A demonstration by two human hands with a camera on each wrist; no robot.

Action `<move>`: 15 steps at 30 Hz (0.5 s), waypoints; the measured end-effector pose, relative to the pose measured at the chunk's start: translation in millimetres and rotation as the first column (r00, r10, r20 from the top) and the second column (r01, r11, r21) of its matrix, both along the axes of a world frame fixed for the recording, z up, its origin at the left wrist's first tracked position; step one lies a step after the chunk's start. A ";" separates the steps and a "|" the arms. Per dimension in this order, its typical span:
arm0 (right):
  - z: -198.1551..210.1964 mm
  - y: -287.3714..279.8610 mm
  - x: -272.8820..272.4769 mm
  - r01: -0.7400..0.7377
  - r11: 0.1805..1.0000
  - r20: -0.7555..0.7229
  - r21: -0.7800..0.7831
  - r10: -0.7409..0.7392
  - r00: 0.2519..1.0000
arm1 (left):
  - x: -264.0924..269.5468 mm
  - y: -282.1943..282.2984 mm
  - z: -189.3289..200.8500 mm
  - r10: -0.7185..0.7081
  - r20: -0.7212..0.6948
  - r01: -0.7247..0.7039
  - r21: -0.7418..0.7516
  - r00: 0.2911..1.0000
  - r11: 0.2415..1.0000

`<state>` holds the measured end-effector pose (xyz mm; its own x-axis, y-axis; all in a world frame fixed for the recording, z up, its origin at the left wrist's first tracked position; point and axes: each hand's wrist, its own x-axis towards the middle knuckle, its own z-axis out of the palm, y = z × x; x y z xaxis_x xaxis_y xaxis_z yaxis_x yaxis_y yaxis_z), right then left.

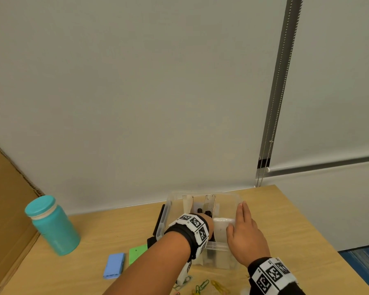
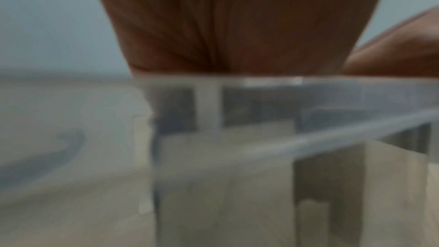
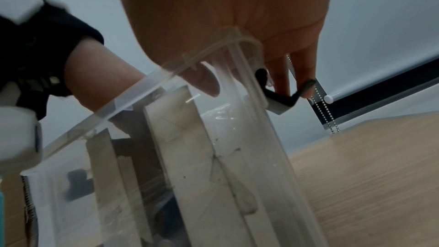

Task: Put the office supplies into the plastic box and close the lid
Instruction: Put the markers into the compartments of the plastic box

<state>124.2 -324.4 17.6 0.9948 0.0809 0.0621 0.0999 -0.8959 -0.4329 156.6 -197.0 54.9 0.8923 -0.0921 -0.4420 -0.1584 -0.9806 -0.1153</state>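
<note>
The clear plastic box (image 1: pixel 202 193) with cardboard dividers stands open on the wooden table. My left hand (image 1: pixel 209 220) reaches down into its middle compartment; the fingers are hidden, and the blurred left wrist view shows only the palm (image 2: pixel 237 25) above the box rim (image 2: pixel 308 82). My right hand (image 1: pixel 240 218) lies on the right wall with straight fingers outside and the thumb inside, beside a white block (image 1: pixel 221 228). On the table lie a blue block (image 1: pixel 113 265), a green sticky pad (image 1: pixel 136 253) and coloured paper clips (image 1: pixel 202 285).
A teal bottle (image 1: pixel 53 225) stands at the left beside a cardboard panel (image 1: pixel 6 209). A black latch (image 1: pixel 159 220) hangs on the box's left side, another one (image 3: pixel 280 99) on the right. The wall runs close behind the box; the table edge falls away at the right.
</note>
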 end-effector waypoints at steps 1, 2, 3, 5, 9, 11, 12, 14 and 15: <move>0.1 0.1 -0.1 0.000 1.000 0.000 0.000 0.000 1.000 | 6.4 0.5 -6.6 -0.005 -0.035 0.007 0.066 0.999 0.998; 0.2 0.2 -0.2 0.001 1.000 0.000 -0.002 -0.001 1.000 | 8.2 -1.7 -7.1 -0.030 -0.139 0.057 0.194 0.990 0.979; 0.0 0.1 -0.3 0.001 1.000 -0.002 -0.004 -0.001 1.000 | 12.4 -4.8 -8.0 -0.059 -0.217 0.122 0.290 0.974 0.949; -0.2 0.3 -0.5 0.004 1.000 -0.007 -0.007 -0.004 1.000 | 14.8 -6.0 -8.3 -0.081 -0.314 0.200 0.366 0.946 0.909; 0.6 -0.1 0.7 0.010 1.000 -0.025 -0.007 -0.010 1.000 | 11.8 4.9 -12.5 -0.066 -0.204 0.107 0.200 0.977 0.974; 2.1 0.3 0.3 0.010 1.000 -0.034 -0.014 -0.011 0.999 | 4.0 7.4 -3.3 -0.059 -0.061 0.060 0.027 0.996 0.998; 3.3 0.9 -0.3 0.006 1.000 -0.040 -0.017 -0.007 0.999 | -1.7 10.2 5.3 -0.049 0.003 0.050 -0.049 0.999 0.998; 5.0 0.3 -0.6 0.001 1.000 -0.054 -0.022 -0.002 0.999 | -13.7 18.1 24.5 -0.040 0.050 0.048 -0.172 0.998 0.984; 5.0 -0.5 -0.3 -0.002 1.000 -0.058 -0.028 0.000 0.998 | -22.3 25.9 33.9 -0.052 0.103 0.077 -0.250 0.993 0.965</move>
